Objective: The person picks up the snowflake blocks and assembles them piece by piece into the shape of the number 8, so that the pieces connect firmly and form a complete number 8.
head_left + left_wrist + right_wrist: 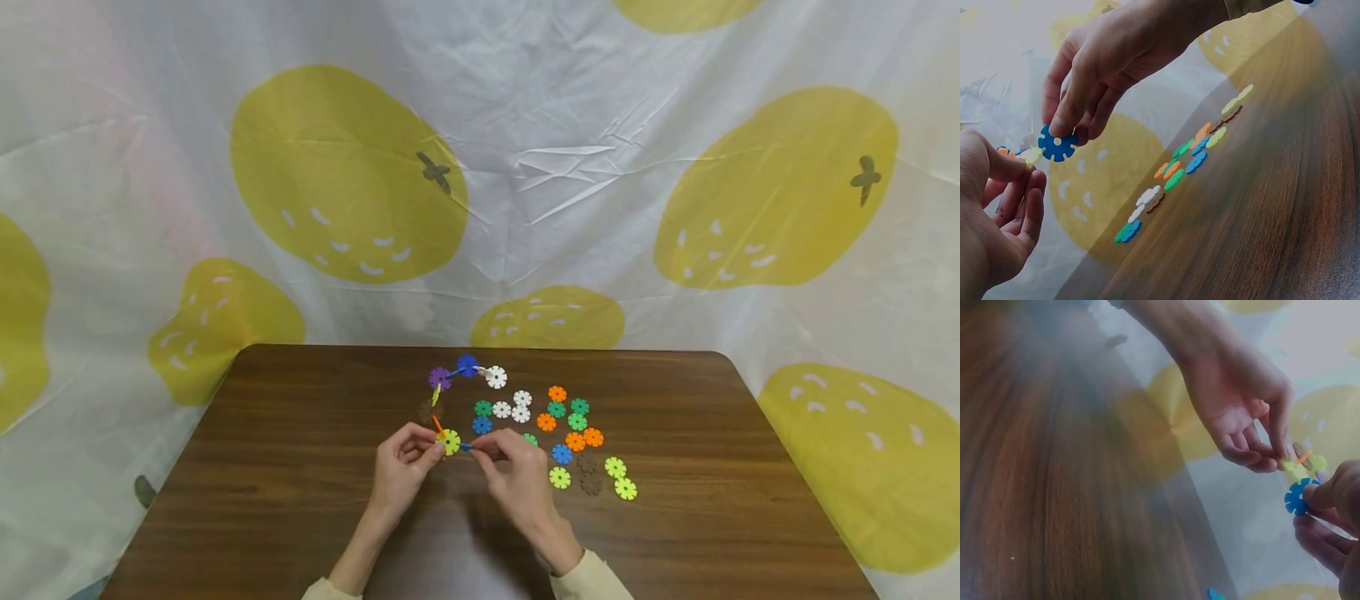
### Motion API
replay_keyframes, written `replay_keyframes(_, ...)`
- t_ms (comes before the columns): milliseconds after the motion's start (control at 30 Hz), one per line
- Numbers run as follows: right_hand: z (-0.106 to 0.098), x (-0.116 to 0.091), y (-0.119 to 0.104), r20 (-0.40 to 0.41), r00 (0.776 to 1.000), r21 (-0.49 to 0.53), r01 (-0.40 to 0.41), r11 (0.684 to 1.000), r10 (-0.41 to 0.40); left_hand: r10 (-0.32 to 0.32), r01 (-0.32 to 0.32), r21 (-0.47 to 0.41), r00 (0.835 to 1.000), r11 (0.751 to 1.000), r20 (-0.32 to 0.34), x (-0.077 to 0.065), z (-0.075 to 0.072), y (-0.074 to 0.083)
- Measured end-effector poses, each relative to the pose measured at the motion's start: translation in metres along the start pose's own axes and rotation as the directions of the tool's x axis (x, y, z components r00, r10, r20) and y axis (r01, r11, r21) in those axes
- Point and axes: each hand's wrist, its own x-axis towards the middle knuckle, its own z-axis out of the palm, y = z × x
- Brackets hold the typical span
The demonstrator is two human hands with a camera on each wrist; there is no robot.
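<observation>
My left hand pinches a yellow-green notched plastic disc between thumb and fingers. From it a chain of discs leads up and away: an orange disc, a brown disc, another yellow-green disc, a purple disc, a dark blue disc and a white disc at the far end. A blue notched disc is pinched by my right hand, thumb on its face. Its edge is right at the yellow-green disc's rim, the two discs standing at an angle to each other.
Loose discs lie flat on the brown wooden table, to the right of the chain: white discs, green discs, orange discs, blue discs, brown discs and yellow-green discs. A fruit-patterned curtain hangs behind the table.
</observation>
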Motion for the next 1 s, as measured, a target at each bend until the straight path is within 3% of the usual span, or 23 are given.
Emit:
replay_keyframes(267, 0.002, -0.004, 0.002, -0.016, 0.998, -0.059, 0.057, 0.997, -0.058, -0.017, 0.017, 0.007, 1.0, 1.0, 0.006, -0.002, 0.004, 0.006)
replay_keyframes(500, 0.006, -0.007, 0.004, -0.085, 0.982, -0.058, 0.167, 0.984, -0.171, -0.053, 0.053, -0.005, 0.998, 0.999, -0.021, -0.002, 0.013, 0.009)
replay_keyframes(633, 0.007, -0.008, 0.009, -0.108, 0.976, -0.04, 0.184, 0.982, -0.187, -0.064, 0.063, -0.014, 0.997, 0.998, -0.033, -0.002, 0.015, 0.009)
replay_keyframes(833, 0.008, -0.013, 0.017, -0.044, 0.994, -0.07, 0.099, 0.993, -0.102, -0.04, 0.041, 0.015, 0.998, 0.999, -0.057, 0.001, 0.008, 0.005)
replay_keyframes(933, 0.008, -0.015, 0.027, 0.015, 1.0, -0.165, -0.01, 0.986, 0.013, -0.03, 0.032, 0.013, 0.997, 0.999, -0.077, 0.002, 0.004, 0.005)
replay_keyframes(1000, 0.009, -0.015, 0.036, 0.06, 0.992, -0.252, -0.091, 0.964, 0.109, -0.029, 0.03, 0.007, 0.996, 1.0, -0.084, 0.003, 0.002, 0.006)
